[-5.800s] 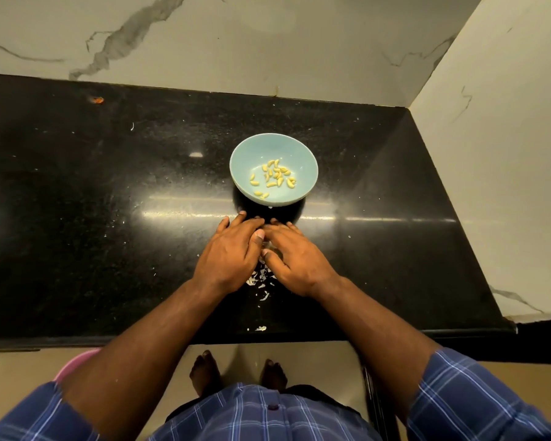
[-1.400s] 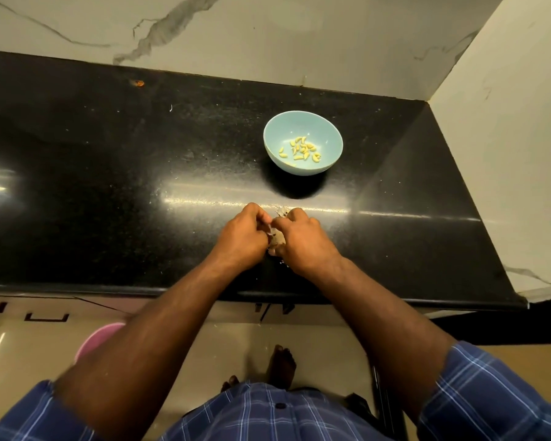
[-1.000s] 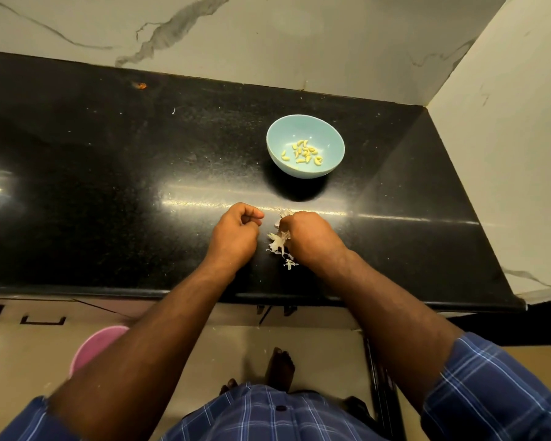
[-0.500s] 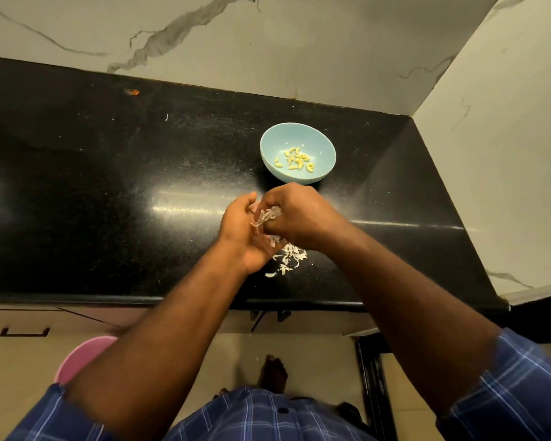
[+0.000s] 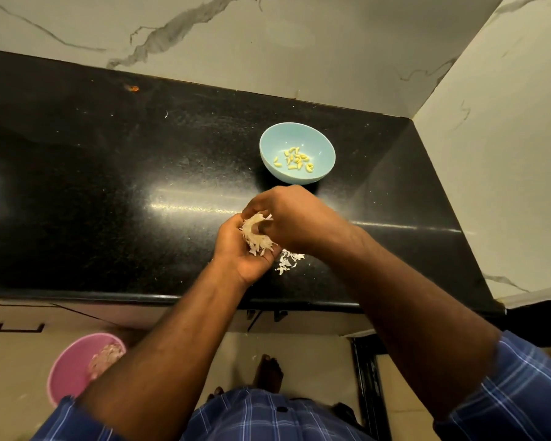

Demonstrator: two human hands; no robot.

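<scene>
A light blue bowl (image 5: 318,144) with several peeled garlic cloves (image 5: 295,159) stands on the black counter (image 5: 109,186). My left hand (image 5: 242,256) is cupped palm up above the counter's front part and holds a heap of white garlic peels (image 5: 255,235). My right hand (image 5: 296,218) comes from above with its fingers curled round those peels, pressing them into the left palm. A few more loose peel scraps (image 5: 288,261) lie on the counter just under the hands.
Marble walls close the counter at the back and on the right. A pink tub (image 5: 74,364) with peel waste stands on the floor at the lower left, below the counter edge. My bare feet show beneath the counter.
Both hands swept the scattered peels together on the counter, then lifted. The left palm turned up and filled with peels while the right hand put more on it.
</scene>
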